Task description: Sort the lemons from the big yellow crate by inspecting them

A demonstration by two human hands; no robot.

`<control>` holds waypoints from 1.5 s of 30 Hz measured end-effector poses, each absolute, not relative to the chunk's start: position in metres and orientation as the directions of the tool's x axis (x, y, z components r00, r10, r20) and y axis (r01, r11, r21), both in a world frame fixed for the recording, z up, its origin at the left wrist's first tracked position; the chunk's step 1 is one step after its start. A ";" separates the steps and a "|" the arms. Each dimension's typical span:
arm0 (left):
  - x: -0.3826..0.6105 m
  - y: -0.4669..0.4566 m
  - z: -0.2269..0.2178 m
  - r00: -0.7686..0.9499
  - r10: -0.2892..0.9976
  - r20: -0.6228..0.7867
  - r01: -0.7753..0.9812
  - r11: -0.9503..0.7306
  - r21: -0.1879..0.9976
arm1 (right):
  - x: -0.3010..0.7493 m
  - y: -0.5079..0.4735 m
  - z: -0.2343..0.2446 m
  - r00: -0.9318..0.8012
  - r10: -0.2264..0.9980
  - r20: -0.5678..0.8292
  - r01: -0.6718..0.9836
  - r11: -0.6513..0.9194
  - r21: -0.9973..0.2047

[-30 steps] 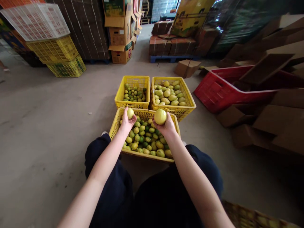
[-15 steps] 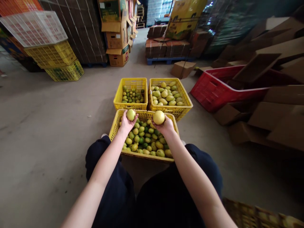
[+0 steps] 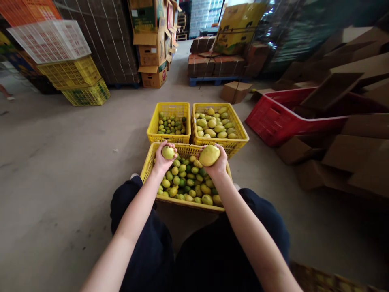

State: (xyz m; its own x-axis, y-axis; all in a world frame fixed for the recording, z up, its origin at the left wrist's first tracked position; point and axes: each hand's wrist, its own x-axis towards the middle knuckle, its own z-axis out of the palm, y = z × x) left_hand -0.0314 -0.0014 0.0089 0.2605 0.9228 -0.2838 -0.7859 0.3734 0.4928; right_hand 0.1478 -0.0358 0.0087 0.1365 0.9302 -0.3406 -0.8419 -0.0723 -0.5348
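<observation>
My left hand [image 3: 165,157] holds a small, round yellow-green lemon [image 3: 167,153] in its curled fingers. In my right hand [image 3: 217,162] lies a larger, oval, yellower lemon [image 3: 209,155], its long side turned to me. Both hands are above the far part of the front yellow crate [image 3: 190,205], which holds many green and yellow lemons [image 3: 188,182]. Behind it stand two more yellow crates. The left crate [image 3: 169,139] has small greenish lemons [image 3: 172,125]; the right crate [image 3: 221,142] has larger yellow ones [image 3: 216,123].
To the right, a red crate [image 3: 273,121] holds cardboard, with flattened boxes [image 3: 355,158] around it. Stacked crates [image 3: 75,73] stand at the left. Further back are carton stacks [image 3: 152,54] and a loaded blue pallet [image 3: 202,81]. At bottom right, another crate [image 3: 322,280] is partly visible.
The lemon in my right hand has turned from a round end view to its long side. The left lemon is turned slightly too. The whole view has shifted a little.
</observation>
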 end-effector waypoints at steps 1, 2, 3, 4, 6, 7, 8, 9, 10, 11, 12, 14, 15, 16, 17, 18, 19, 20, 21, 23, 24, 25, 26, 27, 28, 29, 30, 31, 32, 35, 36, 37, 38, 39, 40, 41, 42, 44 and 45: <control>-0.032 -0.002 0.010 0.263 0.926 -0.270 -0.784 0.368 0.500 | 0.147 -0.037 0.010 0.136 0.938 -0.318 -0.841 -0.060 -0.538; -0.032 -0.003 0.010 0.264 0.929 -0.258 -0.785 0.363 0.503 | 0.145 -0.037 0.011 0.130 0.945 -0.300 -0.837 -0.057 -0.544; -0.032 -0.003 0.010 0.265 0.932 -0.249 -0.787 0.358 0.502 | 0.144 -0.038 0.012 0.121 0.951 -0.286 -0.831 -0.060 -0.552; -0.032 -0.004 0.010 0.264 0.933 -0.243 -0.791 0.354 0.499 | 0.143 -0.039 0.013 0.109 0.955 -0.275 -0.826 -0.067 -0.560; -0.032 -0.004 0.009 0.260 0.936 -0.236 -0.797 0.346 0.495 | 0.141 -0.041 0.014 0.090 0.960 -0.266 -0.818 -0.081 -0.569; -0.033 -0.003 0.009 0.257 0.936 -0.239 -0.799 0.345 0.493 | 0.141 -0.041 0.014 0.083 0.960 -0.268 -0.818 -0.088 -0.568; -0.033 -0.003 0.008 0.254 0.935 -0.248 -0.800 0.347 0.490 | 0.140 -0.041 0.014 0.079 0.959 -0.271 -0.821 -0.092 -0.564; -0.033 -0.002 0.008 0.252 0.931 -0.264 -0.801 0.353 0.483 | 0.140 -0.041 0.014 0.078 0.958 -0.276 -0.825 -0.093 -0.558; -0.032 -0.001 0.007 0.252 0.925 -0.283 -0.805 0.363 0.470 | 0.140 -0.041 0.014 0.075 0.956 -0.282 -0.830 -0.097 -0.550; -0.032 0.000 0.006 0.258 0.918 -0.300 -0.810 0.375 0.450 | 0.140 -0.040 0.014 0.072 0.954 -0.291 -0.835 -0.102 -0.541; -0.031 0.001 0.005 0.266 0.912 -0.313 -0.818 0.385 0.427 | 0.141 -0.040 0.013 0.066 0.951 -0.302 -0.840 -0.110 -0.532; -0.029 0.004 0.002 0.277 0.905 -0.323 -0.836 0.393 0.384 | 0.141 -0.039 0.012 0.060 0.943 -0.328 -0.848 -0.125 -0.514; -0.028 0.005 0.001 0.277 0.904 -0.327 -0.845 0.391 0.366 | 0.141 -0.038 0.011 0.060 0.939 -0.340 -0.854 -0.128 -0.504; -0.027 0.006 -0.001 0.273 0.902 -0.334 -0.853 0.388 0.349 | 0.141 -0.038 0.010 0.062 0.935 -0.349 -0.863 -0.126 -0.490; -0.026 0.007 -0.002 0.268 0.900 -0.344 -0.861 0.385 0.334 | 0.141 -0.038 0.009 0.065 0.932 -0.357 -0.873 -0.120 -0.473; -0.026 0.008 -0.002 0.265 0.897 -0.354 -0.867 0.383 0.321 | 0.141 -0.039 0.008 0.070 0.928 -0.365 -0.885 -0.111 -0.453; -0.025 0.008 -0.003 0.268 0.893 -0.362 -0.870 0.385 0.308 | 0.141 -0.039 0.008 0.075 0.925 -0.373 -0.896 -0.102 -0.433; -0.025 0.009 -0.003 0.273 0.889 -0.368 -0.871 0.391 0.299 | 0.141 -0.039 0.008 0.078 0.921 -0.383 -0.906 -0.095 -0.413; -0.024 0.009 -0.003 0.277 0.885 -0.374 -0.870 0.397 0.293 | 0.141 -0.038 0.008 0.076 0.915 -0.396 -0.915 -0.094 -0.393; -0.024 0.009 -0.005 0.282 0.878 -0.388 -0.868 0.405 0.286 | 0.141 -0.037 0.008 0.066 0.898 -0.434 -0.930 -0.102 -0.352; -0.023 0.009 -0.006 0.280 0.875 -0.396 -0.869 0.406 0.283 | 0.142 -0.036 0.008 0.063 0.887 -0.458 -0.937 -0.105 -0.332; -0.022 0.009 -0.007 0.275 0.873 -0.403 -0.871 0.404 0.280 | 0.142 -0.034 0.007 0.064 0.873 -0.484 -0.944 -0.105 -0.314; -0.022 0.010 -0.009 0.270 0.871 -0.410 -0.872 0.402 0.279 | 0.143 -0.033 0.007 0.069 0.858 -0.509 -0.949 -0.101 -0.299; -0.021 0.010 -0.011 0.267 0.868 -0.419 -0.872 0.402 0.280 | 0.144 -0.032 0.007 0.075 0.844 -0.531 -0.953 -0.095 -0.287; -0.021 0.010 -0.013 0.262 0.865 -0.429 -0.870 0.404 0.283 | 0.145 -0.030 0.006 0.082 0.834 -0.546 -0.956 -0.088 -0.279; -0.020 0.011 -0.015 0.256 0.861 -0.439 -0.867 0.406 0.291 | 0.146 -0.029 0.006 0.088 0.826 -0.557 -0.959 -0.081 -0.272; -0.020 0.011 -0.017 0.251 0.857 -0.451 -0.861 0.411 0.301 | 0.146 -0.028 0.006 0.091 0.820 -0.564 -0.961 -0.077 -0.267; -0.020 0.012 -0.019 0.250 0.850 -0.464 -0.852 0.420 0.312 | 0.147 -0.028 0.006 0.093 0.817 -0.569 -0.962 -0.073 -0.263; -0.020 0.012 -0.021 0.252 0.842 -0.477 -0.840 0.435 0.324 | 0.147 -0.028 0.006 0.098 0.813 -0.574 -0.962 -0.070 -0.263; -0.022 0.012 -0.025 0.292 0.806 -0.515 -0.782 0.511 0.356 | 0.147 -0.028 0.005 0.106 0.803 -0.586 -0.960 -0.071 -0.271; -0.022 0.013 -0.025 0.306 0.795 -0.524 -0.760 0.535 0.369 | 0.147 -0.028 0.005 0.106 0.803 -0.587 -0.959 -0.073 -0.274; -0.023 0.013 -0.025 0.318 0.789 -0.526 -0.736 0.555 0.387 | 0.147 -0.029 0.005 0.105 0.803 -0.587 -0.958 -0.076 -0.275; -0.023 0.014 -0.025 0.328 0.785 -0.525 -0.709 0.572 0.413 | 0.148 -0.029 0.005 0.104 0.804 -0.585 -0.958 -0.077 -0.276; -0.023 0.015 -0.024 0.338 0.784 -0.521 -0.673 0.588 0.449 | 0.149 -0.030 0.005 0.102 0.807 -0.582 -0.959 -0.077 -0.274; -0.022 0.015 -0.024 0.349 0.783 -0.514 -0.622 0.604 0.498 | 0.150 -0.031 0.006 0.101 0.810 -0.578 -0.959 -0.075 -0.273; -0.021 0.013 -0.025 0.361 0.783 -0.507 -0.548 0.618 0.564 | 0.151 -0.032 0.007 0.102 0.814 -0.572 -0.960 -0.071 -0.273; -0.019 0.011 -0.027 0.377 0.779 -0.501 -0.431 0.626 0.649 | 0.152 -0.033 0.008 0.106 0.820 -0.562 -0.959 -0.064 -0.274; -0.014 -0.002 -0.035 0.416 0.756 -0.505 -0.130 0.599 0.790 | 0.155 -0.035 0.010 0.112 0.831 -0.544 -0.957 -0.056 -0.283; -0.011 -0.012 -0.042 0.445 0.727 -0.522 0.041 0.566 0.823 | 0.157 -0.036 0.011 0.114 0.835 -0.538 -0.956 -0.056 -0.289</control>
State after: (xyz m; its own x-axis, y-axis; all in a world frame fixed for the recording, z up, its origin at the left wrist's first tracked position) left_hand -0.0112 -0.0124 -0.0421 0.4453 0.7274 -0.5221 0.0406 0.5661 0.8234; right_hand 0.1565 -0.0357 0.0105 0.1140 0.8354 -0.5377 -0.9555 -0.0560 -0.2895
